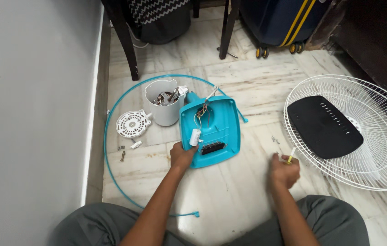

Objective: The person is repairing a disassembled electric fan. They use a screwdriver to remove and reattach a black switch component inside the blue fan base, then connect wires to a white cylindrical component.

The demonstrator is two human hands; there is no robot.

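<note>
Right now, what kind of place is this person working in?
Probably a room in a home, with the floor as workbench: a marble tile floor, dark chair legs and a wheeled navy suitcase standing behind the opened teal fan base.

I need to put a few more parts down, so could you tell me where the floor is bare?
The widest bare patch lies between the teal base and the white fan grille, in front of the right hand. Tile near the chair legs is also open. Left of the base is crowded: motor housing, round white cover, loose screws.
</note>
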